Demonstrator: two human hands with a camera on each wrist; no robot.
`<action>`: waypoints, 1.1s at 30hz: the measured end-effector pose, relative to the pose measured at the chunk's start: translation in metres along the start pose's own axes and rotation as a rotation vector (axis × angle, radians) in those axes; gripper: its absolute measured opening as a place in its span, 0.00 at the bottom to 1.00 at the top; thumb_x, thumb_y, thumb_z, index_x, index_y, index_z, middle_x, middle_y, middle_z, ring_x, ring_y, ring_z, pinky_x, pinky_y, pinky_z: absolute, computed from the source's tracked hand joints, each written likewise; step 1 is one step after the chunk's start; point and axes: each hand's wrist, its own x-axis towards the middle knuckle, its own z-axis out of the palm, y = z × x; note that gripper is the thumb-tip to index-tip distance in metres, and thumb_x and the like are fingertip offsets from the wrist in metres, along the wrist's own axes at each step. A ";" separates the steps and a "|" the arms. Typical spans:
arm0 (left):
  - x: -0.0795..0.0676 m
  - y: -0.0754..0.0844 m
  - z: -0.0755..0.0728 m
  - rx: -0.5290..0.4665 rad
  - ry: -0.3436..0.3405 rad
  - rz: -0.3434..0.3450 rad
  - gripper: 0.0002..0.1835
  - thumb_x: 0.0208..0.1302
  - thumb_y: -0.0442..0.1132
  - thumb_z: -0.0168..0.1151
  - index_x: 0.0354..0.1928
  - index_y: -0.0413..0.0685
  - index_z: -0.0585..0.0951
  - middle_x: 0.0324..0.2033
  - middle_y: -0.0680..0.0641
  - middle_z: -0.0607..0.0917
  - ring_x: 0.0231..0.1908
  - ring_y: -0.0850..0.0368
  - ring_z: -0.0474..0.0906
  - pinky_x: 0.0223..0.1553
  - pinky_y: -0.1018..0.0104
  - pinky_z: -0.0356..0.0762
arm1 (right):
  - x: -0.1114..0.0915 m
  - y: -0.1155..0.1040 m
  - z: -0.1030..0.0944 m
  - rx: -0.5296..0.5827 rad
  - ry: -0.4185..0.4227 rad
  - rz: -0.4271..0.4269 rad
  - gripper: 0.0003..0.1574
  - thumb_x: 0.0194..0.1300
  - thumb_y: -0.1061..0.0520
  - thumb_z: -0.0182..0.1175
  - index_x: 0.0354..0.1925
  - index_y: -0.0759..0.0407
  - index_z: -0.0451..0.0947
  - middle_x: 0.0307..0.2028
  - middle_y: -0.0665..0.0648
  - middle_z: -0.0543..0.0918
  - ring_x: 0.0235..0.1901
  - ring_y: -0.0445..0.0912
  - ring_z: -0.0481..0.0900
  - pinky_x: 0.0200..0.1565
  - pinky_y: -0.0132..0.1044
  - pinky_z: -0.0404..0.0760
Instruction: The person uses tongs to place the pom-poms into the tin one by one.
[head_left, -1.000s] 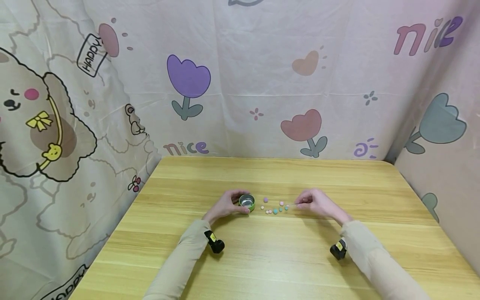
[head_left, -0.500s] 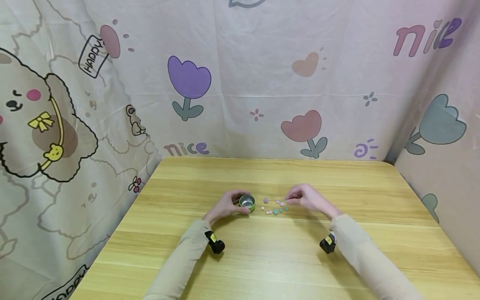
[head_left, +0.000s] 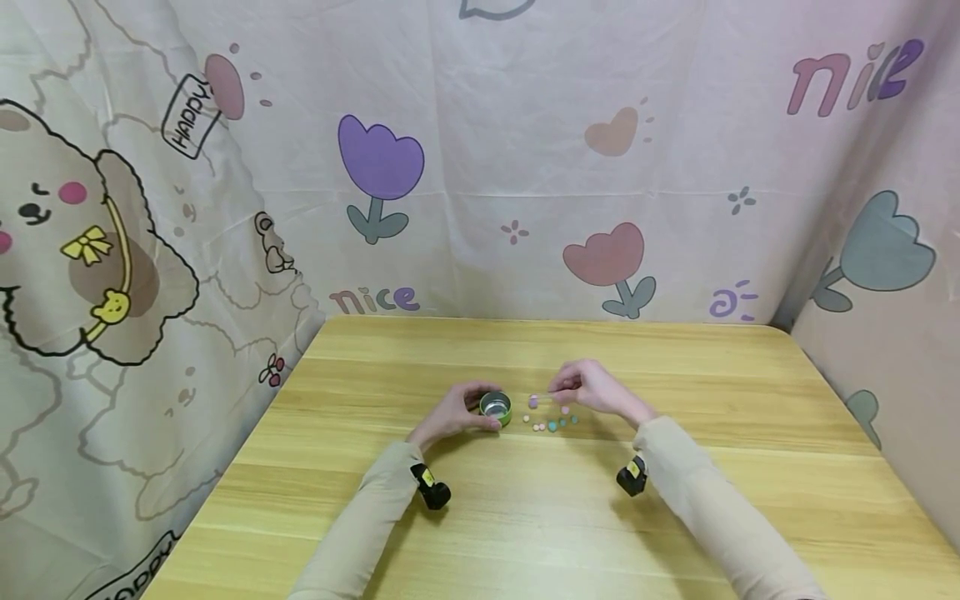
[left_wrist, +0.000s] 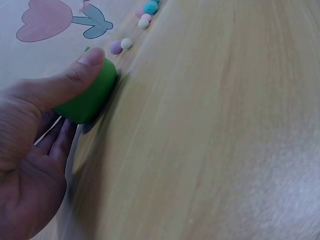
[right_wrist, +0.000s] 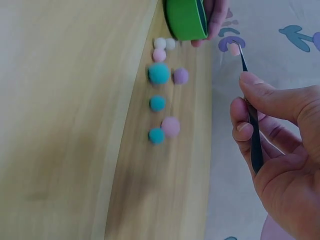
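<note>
In the head view my left hand (head_left: pixel 453 410) holds a small round green tin (left_wrist: pixel 95 97), thumb on the near side and fingers behind. The tin stands upright on the table with its silvery inside showing. My right hand (head_left: pixel 592 387) pinches dark tweezers (right_wrist: pixel 253 130) between thumb and fingers. At their tips is a small pale pink pom-pom (right_wrist: pixel 234 49), held above the table. In the head view the tips overlap a purple pom-pom (right_wrist: pixel 181 76). Between the hands lie more pom-poms: a large teal one (right_wrist: pixel 159 73), a pink one (right_wrist: pixel 170 126) and several smaller ones.
The wooden table (head_left: pixel 510 525) reaches back to a hanging cloth (head_left: pixel 480 150) printed with flowers and words. Another printed cloth hangs at the left. Black wrist cameras sit on both sleeves, close over the tabletop.
My right hand has moved left with the tweezers and the small pink pom-pom, over the row of pom-poms towards the tin. My left hand and the tin have stayed in place.
</note>
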 end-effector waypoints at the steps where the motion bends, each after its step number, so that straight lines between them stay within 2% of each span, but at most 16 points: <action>1: 0.000 0.000 0.000 -0.006 -0.002 0.002 0.37 0.52 0.31 0.76 0.65 0.35 0.73 0.62 0.33 0.79 0.62 0.39 0.77 0.69 0.51 0.75 | 0.002 -0.001 0.001 0.003 -0.002 -0.008 0.05 0.62 0.64 0.68 0.37 0.65 0.87 0.34 0.58 0.86 0.33 0.38 0.80 0.38 0.26 0.82; 8: 0.001 -0.002 -0.001 -0.016 -0.009 0.016 0.37 0.52 0.31 0.76 0.65 0.34 0.73 0.61 0.33 0.80 0.61 0.39 0.78 0.68 0.52 0.76 | 0.017 -0.004 0.011 0.019 -0.013 -0.026 0.04 0.61 0.64 0.69 0.36 0.65 0.88 0.33 0.59 0.86 0.31 0.37 0.76 0.35 0.25 0.79; 20: 0.000 -0.001 -0.001 0.005 -0.006 0.013 0.36 0.52 0.32 0.77 0.64 0.36 0.74 0.60 0.36 0.81 0.60 0.42 0.79 0.66 0.56 0.79 | 0.033 -0.006 0.022 0.026 -0.050 -0.047 0.06 0.63 0.65 0.67 0.38 0.67 0.87 0.33 0.60 0.86 0.31 0.37 0.77 0.33 0.26 0.78; 33: 0.000 0.000 0.001 0.008 0.006 0.016 0.36 0.53 0.31 0.76 0.65 0.34 0.74 0.60 0.34 0.80 0.61 0.39 0.78 0.68 0.51 0.76 | 0.041 -0.005 0.029 0.040 -0.073 -0.041 0.05 0.63 0.65 0.67 0.37 0.65 0.88 0.33 0.59 0.86 0.30 0.40 0.81 0.35 0.27 0.81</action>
